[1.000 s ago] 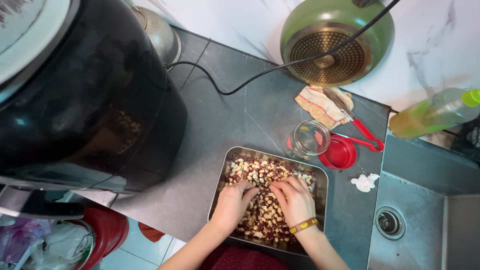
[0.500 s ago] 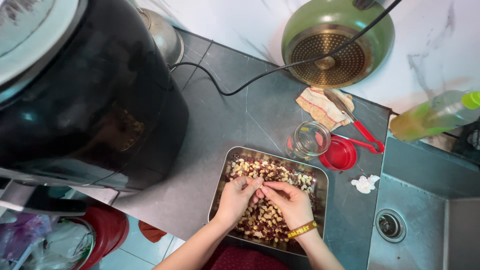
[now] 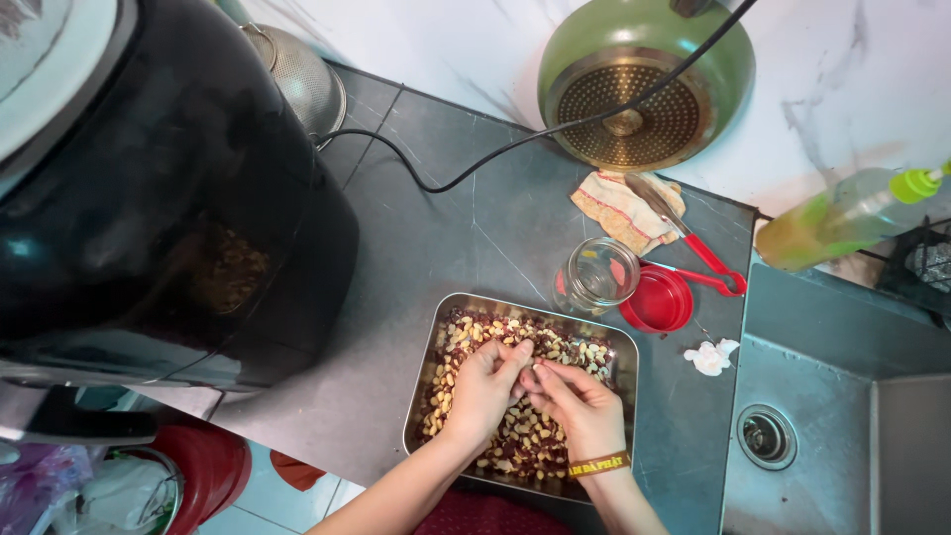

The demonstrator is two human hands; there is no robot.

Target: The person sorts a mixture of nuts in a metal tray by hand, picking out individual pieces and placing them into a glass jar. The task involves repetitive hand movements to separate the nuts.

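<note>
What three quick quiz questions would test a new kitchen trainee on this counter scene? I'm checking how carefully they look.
1. True or false: both hands are inside the metal tray of peanuts.
2. Which lies right of the glass jar: A) red lid, B) green pan, C) black appliance?
3. Fill in: the right hand wears a yellow ____ at the wrist.

Key
1. True: the left hand and right hand meet fingertip to fingertip over the nuts.
2. A, the red lid.
3. Wristband.
</note>
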